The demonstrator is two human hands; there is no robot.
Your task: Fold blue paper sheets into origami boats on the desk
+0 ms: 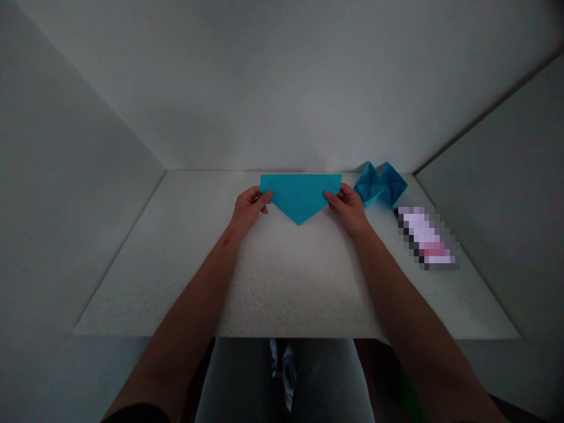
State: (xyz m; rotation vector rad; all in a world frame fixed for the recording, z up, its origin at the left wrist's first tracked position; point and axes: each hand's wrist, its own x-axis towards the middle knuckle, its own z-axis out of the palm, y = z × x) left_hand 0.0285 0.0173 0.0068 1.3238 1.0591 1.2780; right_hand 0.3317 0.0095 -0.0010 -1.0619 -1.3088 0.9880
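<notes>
A blue sheet of folded paper (299,197) is held up between my two hands near the back of the counter. Its top edge is straight, and its lower side comes down to a point facing me. My left hand (252,207) pinches its left side between thumb and fingers. On the opposite side, my right hand (347,205) pinches it the same way. Just right of my right hand stand two blue folded paper shapes (369,183), side by side with open, faceted hollows.
A phone (425,238), blurred out, lies on the right of the speckled white counter (282,288). White walls (282,88) close in the counter at the back and both sides. My legs (247,382) are below its front edge.
</notes>
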